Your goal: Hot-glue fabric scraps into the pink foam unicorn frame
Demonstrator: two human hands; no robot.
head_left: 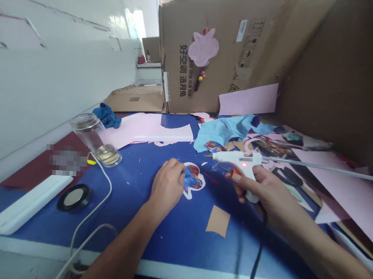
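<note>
Left hand (167, 186): fingers curled, tips pressing on a white-edged cut-out (192, 179) with blue and red patches, flat on the blue tabletop (132, 220). Right hand (259, 189): fingers clenched round a white hot glue gun (235, 158), one finger at the orange trigger (235, 173). Gun is held up just beside the cut-out, nozzle pointing left, red light on. Long glue stick (322, 166) runs out the back. Black cord (260, 247) drops over the table edge.

Also on table: kraft paper scrap (218, 221), glass tumbler (91, 136) with metal lid, white cable (109, 189), white bar (29, 204), black-rimmed disc (74, 197), pink paper (149, 128), light blue fabric (224, 131). Behind: cardboard box (215, 74) with pink flower cut-out (203, 46). White wall (51, 86) on the left.
</note>
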